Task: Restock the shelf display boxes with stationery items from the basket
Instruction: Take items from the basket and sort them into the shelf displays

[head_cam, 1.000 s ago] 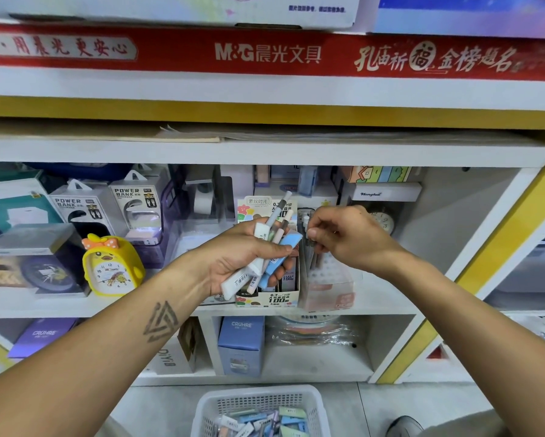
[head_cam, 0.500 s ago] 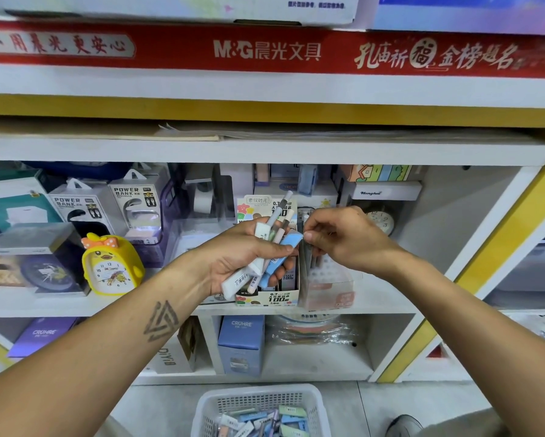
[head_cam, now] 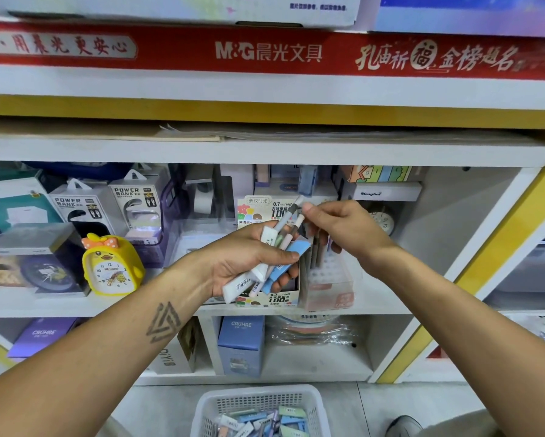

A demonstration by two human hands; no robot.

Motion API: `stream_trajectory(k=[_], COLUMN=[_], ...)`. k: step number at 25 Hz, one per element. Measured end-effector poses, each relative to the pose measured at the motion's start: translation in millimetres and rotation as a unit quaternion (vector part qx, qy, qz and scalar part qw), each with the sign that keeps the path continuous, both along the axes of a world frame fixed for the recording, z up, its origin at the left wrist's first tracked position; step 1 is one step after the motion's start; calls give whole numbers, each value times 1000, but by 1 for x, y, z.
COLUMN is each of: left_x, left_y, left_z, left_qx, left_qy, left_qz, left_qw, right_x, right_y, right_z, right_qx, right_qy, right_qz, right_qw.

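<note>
— Stationery items, status?
— Left hand grips a fanned bundle of pastel pens and flat white and blue packs, held in front of the printed cardboard display box on the white shelf.
— Right hand?
— Right hand pinches the tip of one grey-capped pen rising from that bundle, above the clear plastic display box.
— Supply?
— White perforated plastic basket stands on the floor below, holding more pastel packs.
</note>
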State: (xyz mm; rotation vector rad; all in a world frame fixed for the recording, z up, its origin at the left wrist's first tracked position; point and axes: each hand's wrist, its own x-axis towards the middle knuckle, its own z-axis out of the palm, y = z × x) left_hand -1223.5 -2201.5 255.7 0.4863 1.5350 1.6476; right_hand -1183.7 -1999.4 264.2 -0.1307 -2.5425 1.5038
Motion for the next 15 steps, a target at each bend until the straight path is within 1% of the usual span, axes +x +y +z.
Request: stream_trajectory(k=[2, 4, 6, 7, 8, 9, 10, 11, 12, 13, 14, 15], left_x=[1, 2, 2, 1, 0, -2, -3, -4, -4, -5, -5, -5], left_y=[2, 3, 2, 2, 1, 1, 1, 1, 1, 2, 2, 3], left_z=[0, -1, -1, -1, -2, -2, -3, -3, -2, -2, -1, -1], left_qx=[-5, -10, -15, -20, -28, -35, -38, -36, -31, -25, -21, -19], left_qy=[5, 11, 8, 3, -1, -5, -8, -10, -12, -15, -17, -19], left_qz=[-9, -14, -10, -2, 12, 30, 49, 65, 77, 84, 88, 89], left_qw=[1000, 1000, 1000, 1000, 1000, 999, 998, 997, 996, 996, 996, 996], right_x=[3, 2, 0, -1, -1, -1, 0, 1, 3, 6, 8, 10], right_y=[-2, -2, 7, 15, 24, 32, 38, 42, 42, 41, 39, 37], right_z=[3, 5, 9, 12, 14, 15, 14, 13, 10, 6, 1, -1], right_qx=[-76, -161, -291, -336, -346, -317, -257, -171, -63, 48, 145, 211], right_qy=[-38, -33, 3, 35, 68, 92, 107, 113, 114, 109, 101, 94], right_qz=[38, 32, -39, -86, -126, -152, -159, -146, -120, -90, -65, -45], right_qw=[996, 986, 956, 937, 927, 932, 947, 968, 984, 989, 982, 972])
